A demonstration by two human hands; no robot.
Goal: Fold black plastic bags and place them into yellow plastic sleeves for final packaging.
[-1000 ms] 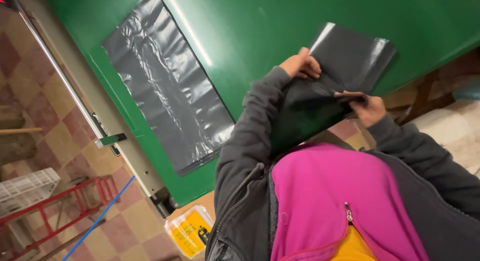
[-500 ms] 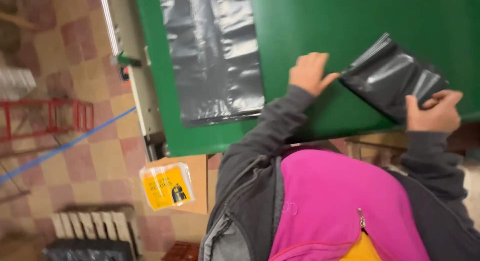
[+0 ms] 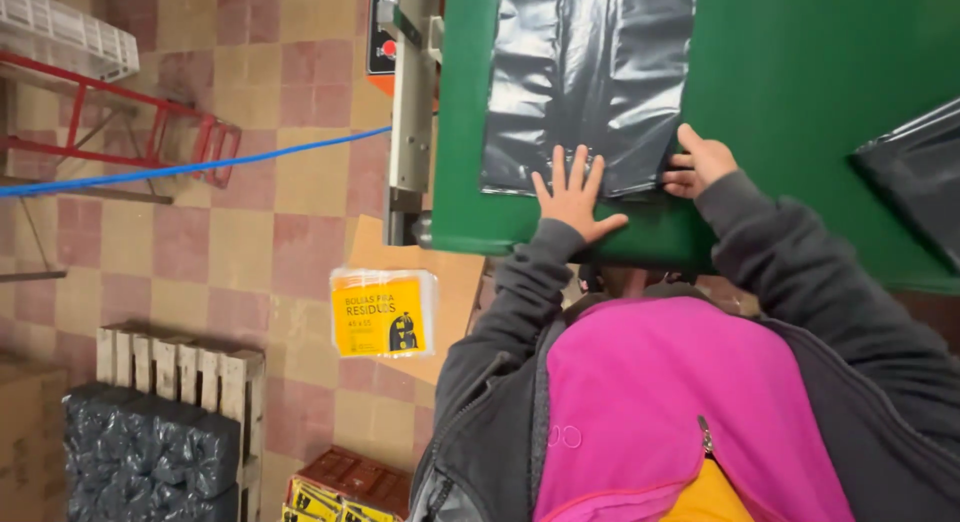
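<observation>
- Pressing flat with spread fingers, the left hand [image 3: 574, 194] lies on the lower edge of the grey plastic bag [image 3: 588, 77] on the green desk [image 3: 800, 92].
- The right hand [image 3: 698, 164] is curled and pinches the lower right corner of the same bag.
- The bag lies near the front edge of the desk; bare green surface is open to its right.
- One second dark bag [image 3: 915, 177] lies well apart at the right.
- One yellow packet [image 3: 382, 313] lies below the desk.
</observation>
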